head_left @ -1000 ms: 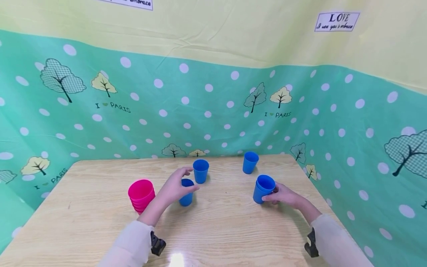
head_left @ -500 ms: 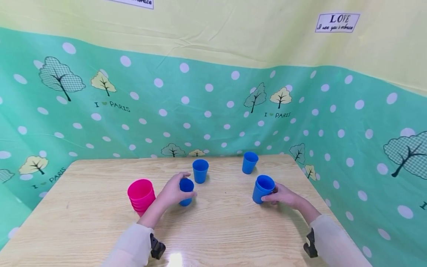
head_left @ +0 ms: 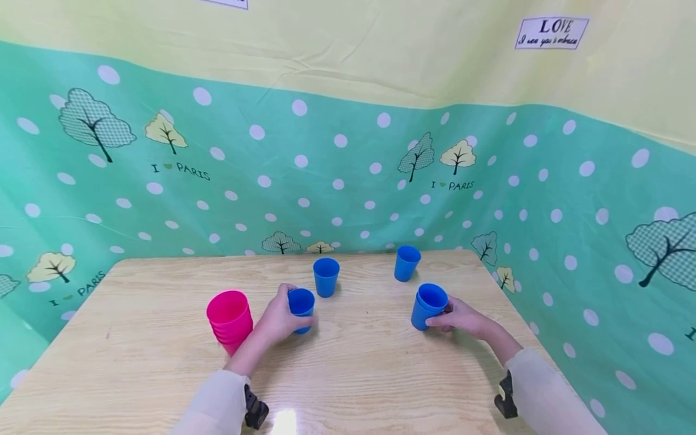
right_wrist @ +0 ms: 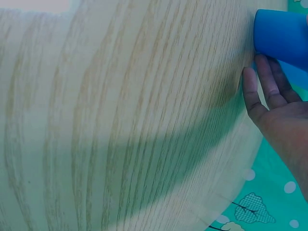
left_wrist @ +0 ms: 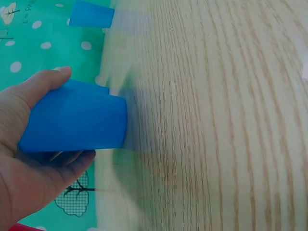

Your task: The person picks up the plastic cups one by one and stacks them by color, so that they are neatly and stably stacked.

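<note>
My left hand point(head_left: 280, 315) curls round a single blue cup point(head_left: 301, 301), which stands upright left of the table's middle. In the left wrist view, the thumb lies along one side of that cup point(left_wrist: 79, 118) and the fingers pass behind it. On the right, my right hand point(head_left: 459, 317) holds two nested blue cups point(head_left: 426, 308) low on their side, thumb in front. The right wrist view catches only part of this blue stack point(right_wrist: 281, 36), with the fingers point(right_wrist: 269, 82) against it.
A stack of several pink cups point(head_left: 231, 317) stands beside the left forearm. Two more blue cups stand farther back, a middle cup point(head_left: 326, 279) and a right-hand cup point(head_left: 406, 264). Behind the wooden table point(head_left: 359, 374) hangs a green dotted curtain point(head_left: 337, 157).
My left hand has come down from above the near blue cup and closed round it, and the cup has shifted slightly left. The right hand still holds its nested cups in place.
</note>
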Motion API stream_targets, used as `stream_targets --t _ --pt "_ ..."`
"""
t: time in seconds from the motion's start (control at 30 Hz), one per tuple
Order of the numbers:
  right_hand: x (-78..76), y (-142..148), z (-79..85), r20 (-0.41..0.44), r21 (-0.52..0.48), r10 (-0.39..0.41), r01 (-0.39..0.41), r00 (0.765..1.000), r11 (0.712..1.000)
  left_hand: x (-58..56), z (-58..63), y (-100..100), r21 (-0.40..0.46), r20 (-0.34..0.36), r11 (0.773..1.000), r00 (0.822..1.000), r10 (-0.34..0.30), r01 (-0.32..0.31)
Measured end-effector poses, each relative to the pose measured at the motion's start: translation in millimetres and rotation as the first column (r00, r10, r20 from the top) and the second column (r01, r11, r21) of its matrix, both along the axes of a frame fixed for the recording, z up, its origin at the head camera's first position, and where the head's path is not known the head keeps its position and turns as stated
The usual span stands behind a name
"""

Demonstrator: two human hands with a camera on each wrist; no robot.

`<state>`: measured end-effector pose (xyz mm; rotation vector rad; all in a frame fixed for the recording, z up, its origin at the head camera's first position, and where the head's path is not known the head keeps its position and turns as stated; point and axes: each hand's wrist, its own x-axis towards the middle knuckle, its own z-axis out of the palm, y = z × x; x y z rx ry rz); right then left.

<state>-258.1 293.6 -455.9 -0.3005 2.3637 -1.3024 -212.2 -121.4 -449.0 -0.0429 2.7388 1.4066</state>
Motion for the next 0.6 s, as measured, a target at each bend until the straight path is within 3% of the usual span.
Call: stream_targets --t 0.27,0.6 --pt "-0.8 0 -0.4 0.005 0.001 -0.001 0.001 1.0 1.0 -1.1 6.1 2 0.008 -0.054 1.0 0.998 -0.021 0.021" --pt "0.0 -1 0.6 -0.001 0.008 -0.007 0.007 1.0 1.0 -3.1 25.7 18 0.025 -0.113 0.998 0.992 -0.055 0.058"
